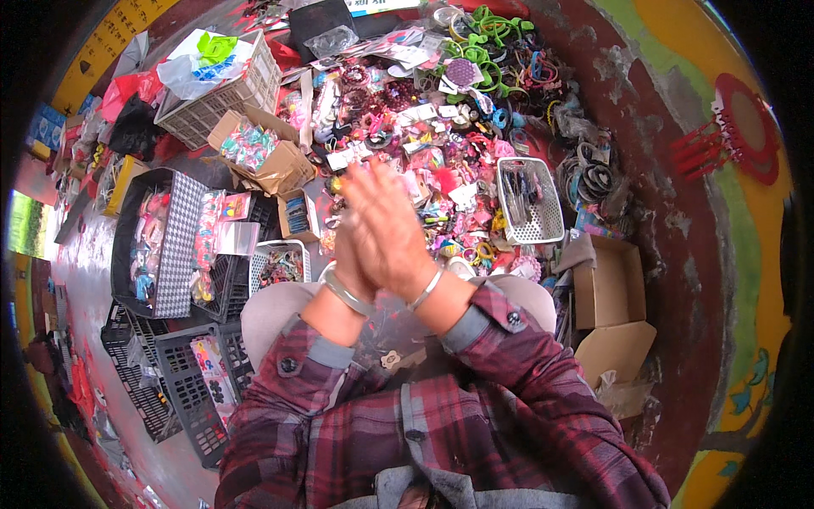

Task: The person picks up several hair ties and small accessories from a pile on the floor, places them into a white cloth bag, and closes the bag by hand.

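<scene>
My two hands are pressed palm to palm in front of my knees, with nothing visible between them. My right hand [394,233] lies over the other, its fingers stretched out together and pointing away from me. Most of my left hand [349,254] is hidden behind it, but it looks flat too. Each wrist wears a silver bangle. Beyond the fingertips spreads a heap of small hair accessories [424,144] in pink, red, black and other colours. Neither hand is holding any of them.
A white perforated basket [553,222] stands right of the heap. To the left are a cardboard box [292,165] of packets, a small white basket [303,248], a houndstooth bin [176,254] and black crates [182,373]. An open carton [612,284] sits beside my right knee.
</scene>
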Demonstrator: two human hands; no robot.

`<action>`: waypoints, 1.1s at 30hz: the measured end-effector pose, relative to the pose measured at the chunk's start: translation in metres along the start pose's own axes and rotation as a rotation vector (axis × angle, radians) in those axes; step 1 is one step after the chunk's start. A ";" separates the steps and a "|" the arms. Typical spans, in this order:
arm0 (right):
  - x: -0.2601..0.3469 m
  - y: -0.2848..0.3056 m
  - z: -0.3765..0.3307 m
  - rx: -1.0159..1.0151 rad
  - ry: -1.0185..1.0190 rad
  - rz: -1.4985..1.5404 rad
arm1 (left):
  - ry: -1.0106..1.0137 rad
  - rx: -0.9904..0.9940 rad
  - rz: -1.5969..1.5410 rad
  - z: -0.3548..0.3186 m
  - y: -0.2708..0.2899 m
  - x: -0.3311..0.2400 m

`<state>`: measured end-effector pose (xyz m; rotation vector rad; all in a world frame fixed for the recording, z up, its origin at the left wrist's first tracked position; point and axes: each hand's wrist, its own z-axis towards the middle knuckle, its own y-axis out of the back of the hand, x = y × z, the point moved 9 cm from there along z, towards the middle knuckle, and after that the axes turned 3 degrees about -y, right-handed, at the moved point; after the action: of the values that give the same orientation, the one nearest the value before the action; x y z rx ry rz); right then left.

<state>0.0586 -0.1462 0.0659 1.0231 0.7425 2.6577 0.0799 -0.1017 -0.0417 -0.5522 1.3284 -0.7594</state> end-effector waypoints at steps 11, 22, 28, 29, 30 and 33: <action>-0.004 0.002 -0.003 -0.089 -0.006 0.085 | -0.007 -0.127 0.010 0.001 -0.008 -0.010; -0.004 0.000 -0.007 -0.068 -0.014 0.104 | -0.257 -0.054 0.039 -0.009 -0.049 -0.041; -0.068 0.002 -0.006 -0.071 -0.405 0.186 | 0.101 -0.280 -0.223 0.004 -0.032 -0.008; -0.057 -0.009 -0.013 -0.006 -0.336 0.248 | 0.063 -0.285 -0.173 0.008 -0.027 -0.017; -0.030 -0.010 -0.015 -0.032 -0.145 0.210 | -0.047 -0.319 0.018 0.007 -0.006 -0.029; -0.006 -0.007 -0.009 -0.071 -0.074 0.146 | -0.170 -0.128 0.142 0.009 -0.005 -0.033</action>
<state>0.0571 -0.1455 0.0531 1.1913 0.5757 2.7280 0.0852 -0.0807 -0.0153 -0.6041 1.2486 -0.5024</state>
